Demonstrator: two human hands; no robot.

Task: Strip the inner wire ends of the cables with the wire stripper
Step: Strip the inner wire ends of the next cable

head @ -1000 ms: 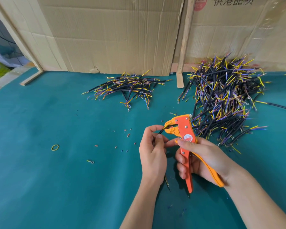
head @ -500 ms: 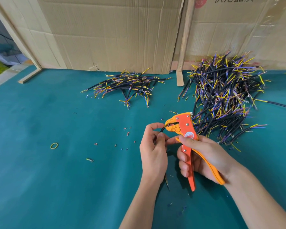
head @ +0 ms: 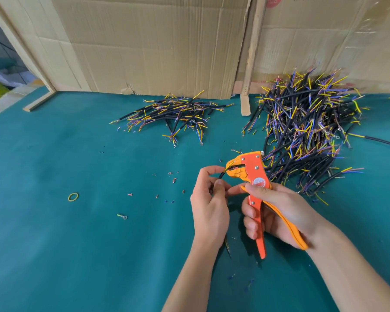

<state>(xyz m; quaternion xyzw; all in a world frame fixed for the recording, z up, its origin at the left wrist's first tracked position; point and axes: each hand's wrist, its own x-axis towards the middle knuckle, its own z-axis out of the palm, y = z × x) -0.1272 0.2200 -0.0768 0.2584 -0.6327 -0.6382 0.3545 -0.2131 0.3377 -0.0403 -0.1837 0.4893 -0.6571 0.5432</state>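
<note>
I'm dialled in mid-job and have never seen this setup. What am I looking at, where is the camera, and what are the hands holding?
There is no machine here: a person works with two bare hands. The one picture comes from a camera worn on the person's head, looking forward and down at a green table.

The right hand grips an orange wire stripper by its handles. The left hand pinches a short black cable and feeds its end into the stripper's jaws.

On the table lie a big pile of cables to the right, a smaller pile further left, a yellow rubber band and scattered scraps of insulation. Cardboard sheets stand along the back.
</note>
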